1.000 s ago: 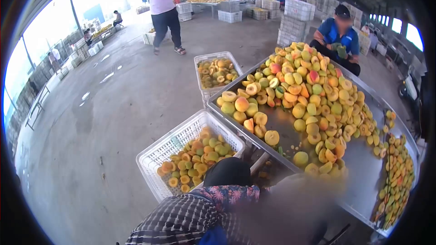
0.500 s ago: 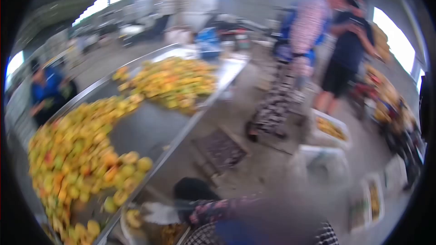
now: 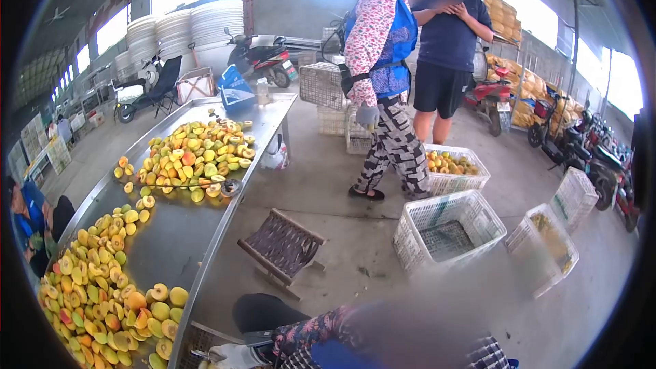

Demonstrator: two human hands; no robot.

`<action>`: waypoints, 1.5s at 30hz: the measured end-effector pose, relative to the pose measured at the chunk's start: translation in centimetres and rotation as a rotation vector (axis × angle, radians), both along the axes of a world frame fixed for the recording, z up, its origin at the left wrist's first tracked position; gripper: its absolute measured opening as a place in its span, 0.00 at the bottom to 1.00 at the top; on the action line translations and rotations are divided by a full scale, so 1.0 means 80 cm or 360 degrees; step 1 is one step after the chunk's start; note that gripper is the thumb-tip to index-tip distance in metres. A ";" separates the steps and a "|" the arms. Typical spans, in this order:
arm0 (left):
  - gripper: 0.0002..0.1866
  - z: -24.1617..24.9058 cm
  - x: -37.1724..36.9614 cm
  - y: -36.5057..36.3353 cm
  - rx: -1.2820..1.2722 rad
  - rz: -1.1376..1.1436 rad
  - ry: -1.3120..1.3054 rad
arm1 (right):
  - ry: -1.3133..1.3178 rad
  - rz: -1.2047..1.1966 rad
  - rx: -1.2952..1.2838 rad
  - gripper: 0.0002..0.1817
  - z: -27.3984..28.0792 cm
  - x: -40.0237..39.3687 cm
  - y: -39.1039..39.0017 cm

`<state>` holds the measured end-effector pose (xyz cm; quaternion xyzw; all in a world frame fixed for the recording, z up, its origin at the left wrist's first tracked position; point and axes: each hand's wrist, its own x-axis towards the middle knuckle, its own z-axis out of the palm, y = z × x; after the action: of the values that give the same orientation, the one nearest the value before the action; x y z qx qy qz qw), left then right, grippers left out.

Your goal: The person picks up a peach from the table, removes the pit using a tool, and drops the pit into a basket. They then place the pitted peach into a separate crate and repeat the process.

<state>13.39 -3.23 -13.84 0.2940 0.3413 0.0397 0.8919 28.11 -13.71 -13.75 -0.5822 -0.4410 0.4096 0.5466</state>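
Note:
Neither my left hand nor my right hand shows in the view. Nearest to me, a steel table (image 3: 167, 249) carries heaps of halved yellow-green peaches (image 3: 96, 287), with a second heap of peach halves (image 3: 195, 150) toward its far end. At the bottom, a co-worker in a floral sleeve (image 3: 307, 331) sits beside the table. That person's white-gloved hand (image 3: 232, 357) is low at the table's edge, over a crate, with a small metal piece at the fingertips. A blur covers the head.
A woven-seat stool (image 3: 283, 246) stands on the floor beside the table. White plastic crates (image 3: 447, 232) lie to the right, one holding fruit (image 3: 451, 164). Two people stand behind, one in a blue vest (image 3: 393, 55). A blue box (image 3: 236, 89) sits at the table's far end.
The view has swung and sharpened, so the table sits further left and lower. The person in the blue vest now stands closer to the fruit crate. The co-worker's gloved hand appears lower.

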 end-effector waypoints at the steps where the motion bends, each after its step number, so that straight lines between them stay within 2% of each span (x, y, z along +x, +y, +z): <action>1: 0.20 -0.003 0.005 -0.001 0.0085 0.0060 -0.0029 | -0.0136 -0.0096 0.0129 0.12 -0.029 -0.001 0.013; 4: 0.20 0.042 0.042 -0.018 0.0187 0.0131 -0.0126 | 0.0195 0.0130 -0.0211 0.11 0.053 0.006 -0.025; 5: 0.20 0.046 0.045 -0.019 0.0203 0.0135 -0.0138 | 0.0084 0.0039 -0.0092 0.11 0.051 0.003 -0.018; 16: 0.21 0.063 0.082 -0.030 0.0238 0.0080 -0.0186 | 0.0117 0.0062 -0.0193 0.13 0.061 0.026 -0.059; 45: 0.25 0.090 0.088 -0.036 0.0312 0.0169 -0.0104 | -0.0030 0.0018 -0.0073 0.13 0.096 0.093 -0.136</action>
<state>20.45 -6.09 -6.63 0.3600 0.3217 0.1295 0.8661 35.51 -24.62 -6.07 -0.5959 -0.4400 0.4173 0.5265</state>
